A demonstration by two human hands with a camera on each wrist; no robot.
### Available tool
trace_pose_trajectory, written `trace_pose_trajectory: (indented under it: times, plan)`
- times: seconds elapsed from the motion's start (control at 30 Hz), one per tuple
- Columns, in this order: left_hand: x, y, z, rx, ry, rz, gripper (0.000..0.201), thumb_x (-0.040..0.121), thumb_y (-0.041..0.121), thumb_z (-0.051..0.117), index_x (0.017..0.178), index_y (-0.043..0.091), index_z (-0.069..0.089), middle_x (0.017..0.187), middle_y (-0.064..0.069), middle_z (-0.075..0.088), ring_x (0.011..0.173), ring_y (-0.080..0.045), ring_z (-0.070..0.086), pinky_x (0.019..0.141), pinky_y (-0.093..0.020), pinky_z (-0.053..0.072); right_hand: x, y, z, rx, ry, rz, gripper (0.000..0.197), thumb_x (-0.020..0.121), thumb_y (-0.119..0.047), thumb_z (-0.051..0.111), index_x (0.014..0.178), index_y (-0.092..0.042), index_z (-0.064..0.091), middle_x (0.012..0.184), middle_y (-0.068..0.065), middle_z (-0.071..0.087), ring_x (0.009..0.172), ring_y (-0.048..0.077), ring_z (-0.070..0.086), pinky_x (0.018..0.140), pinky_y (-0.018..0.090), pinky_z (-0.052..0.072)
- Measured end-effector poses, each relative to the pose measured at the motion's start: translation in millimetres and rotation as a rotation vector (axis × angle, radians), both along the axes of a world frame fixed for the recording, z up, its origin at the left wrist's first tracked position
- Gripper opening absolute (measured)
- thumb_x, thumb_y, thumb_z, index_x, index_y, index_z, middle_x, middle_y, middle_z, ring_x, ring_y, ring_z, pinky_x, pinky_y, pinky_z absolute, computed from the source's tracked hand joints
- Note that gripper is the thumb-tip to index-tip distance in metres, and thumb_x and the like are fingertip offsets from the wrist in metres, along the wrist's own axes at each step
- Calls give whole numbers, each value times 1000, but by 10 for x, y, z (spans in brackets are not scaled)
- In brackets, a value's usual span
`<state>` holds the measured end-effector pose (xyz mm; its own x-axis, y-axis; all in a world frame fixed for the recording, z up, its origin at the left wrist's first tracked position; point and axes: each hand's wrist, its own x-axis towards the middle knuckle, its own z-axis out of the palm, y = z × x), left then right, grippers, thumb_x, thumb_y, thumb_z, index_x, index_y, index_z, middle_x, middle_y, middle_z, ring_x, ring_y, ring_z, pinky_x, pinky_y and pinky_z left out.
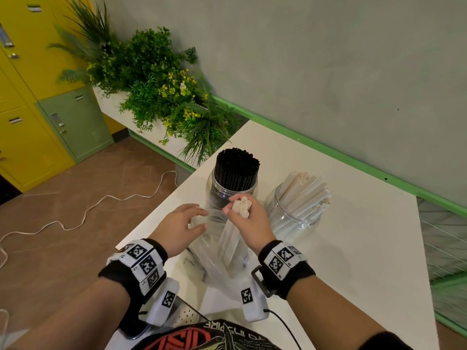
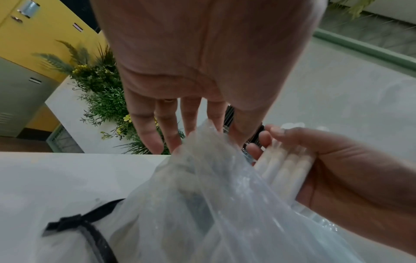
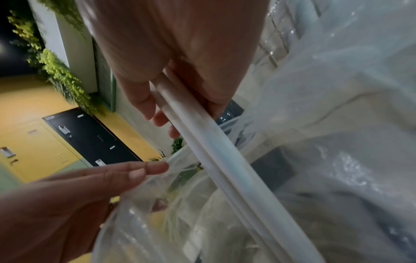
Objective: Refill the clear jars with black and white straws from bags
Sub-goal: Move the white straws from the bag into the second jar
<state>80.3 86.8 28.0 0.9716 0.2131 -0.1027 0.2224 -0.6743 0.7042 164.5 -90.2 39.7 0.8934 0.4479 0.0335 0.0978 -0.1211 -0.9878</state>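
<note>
On the white table [image 1: 341,248] a clear jar [image 1: 233,184] stands packed with black straws. To its right a second clear jar [image 1: 294,210] holds white straws [image 1: 307,195] leaning right. In front of both lies a clear plastic bag [image 1: 227,263] [image 2: 202,204] [image 3: 337,160]. My right hand [image 1: 237,210] [image 2: 337,169] [image 3: 157,89] grips a bundle of white straws [image 1: 242,206] [image 2: 286,169] [image 3: 213,151] whose lower ends are still inside the bag. My left hand [image 1: 202,219] [image 3: 101,186] pinches the bag's rim beside the bundle.
A planter of green plants [image 1: 156,92] stands past the table's far left corner. Yellow and green lockers [image 1: 30,102] line the left wall. A white cable [image 1: 88,210] trails over the floor. A black tie [image 2: 85,229] binds more plastic near the table's front edge.
</note>
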Motion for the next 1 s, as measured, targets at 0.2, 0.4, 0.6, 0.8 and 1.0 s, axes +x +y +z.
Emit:
trace_pose_trajectory:
  times: [0.2,0.4,0.6,0.8,1.0]
  plan:
    - [42,31,47,81,58,-36,40,83,44,62,121,33,59,139,4,45,106,-13,52,95,-24,37,39,-210,407,59,-92,-33,3,94,-3,56,96,-4,55,88,14,71,87,19,68,83,25,49]
    - [171,-92,376,167,-72,-77,39,84,47,59,121,36,57,145,6,36,133,-23,32,110,-36,26,139,-769,1255,227,-278,-194,5,95,-8,54,97,-11,50,89,17,69,95,32,68,93,54,48]
    - [667,-721,598,200,-250,-360,40,90,25,58,129,20,55,140,4,45,129,-18,40,108,-26,26,310,-1050,1483,335,-389,-484,13,94,-7,52,93,-19,46,84,-1,69,95,31,66,94,58,46]
    - [1084,-1170,420,559,-149,-567,54,89,32,49,141,18,39,148,-1,35,133,-24,37,109,-38,32,393,-949,1313,250,-388,-632,21,90,-1,52,91,-21,46,84,4,65,89,24,66,90,42,49]
    - [1147,-1162,375,479,-168,-585,39,86,27,52,124,22,53,135,0,44,113,-23,53,96,-35,44,506,-886,1153,84,-374,-659,17,90,-6,57,91,-21,50,85,-1,65,76,4,60,69,13,44]
